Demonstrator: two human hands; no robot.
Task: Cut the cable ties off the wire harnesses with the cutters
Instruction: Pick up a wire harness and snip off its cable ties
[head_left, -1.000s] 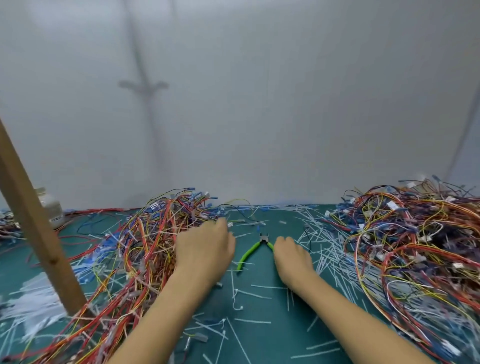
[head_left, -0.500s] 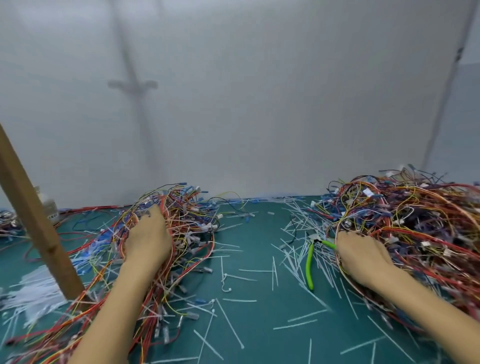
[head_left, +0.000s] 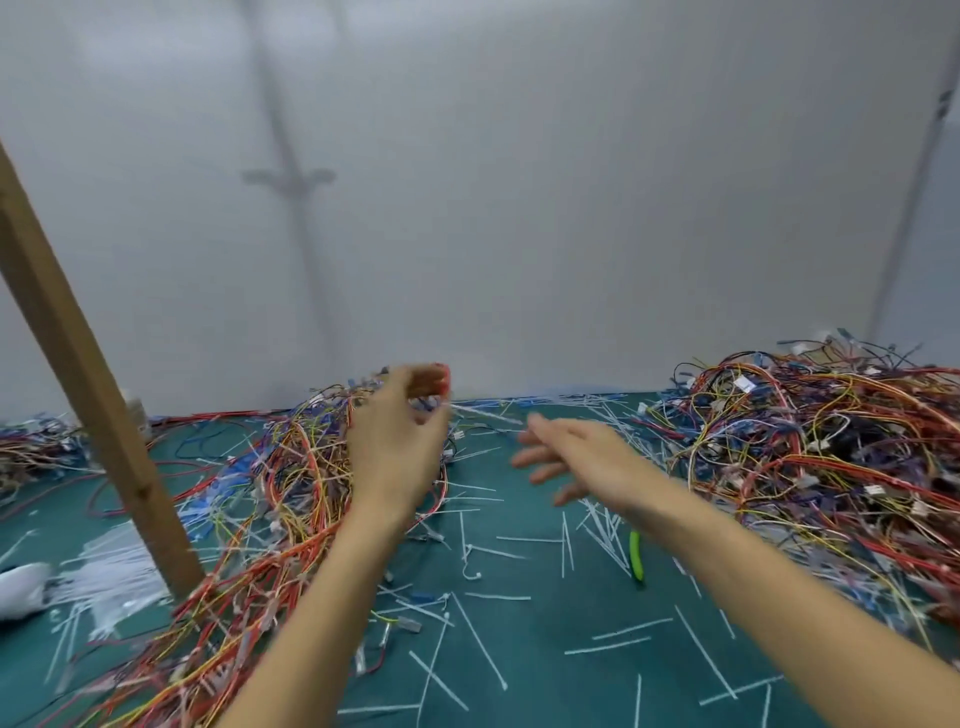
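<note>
Teal matting (head_left: 540, 618) is lying nearest us, strewn with cut ties (head_left: 479, 640). Green-handled cutters (head_left: 637, 558) are resting on it at five o'clock from our right hand (head_left: 576, 462), which is hovering empty, fingers spread. At its nine o'clock our left hand (head_left: 397, 447) is gripping wires (head_left: 439, 376) above the left harness pile (head_left: 280, 493); the right harness pile (head_left: 831, 457) is sitting at three o'clock.

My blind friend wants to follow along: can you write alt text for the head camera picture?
A person's left hand grips a tangle of red and blue wires above a multicoloured wire pile, while the open right hand hovers beside it. Green-handled cutters lie untouched on the teal mat among cut white cable ties.
</note>
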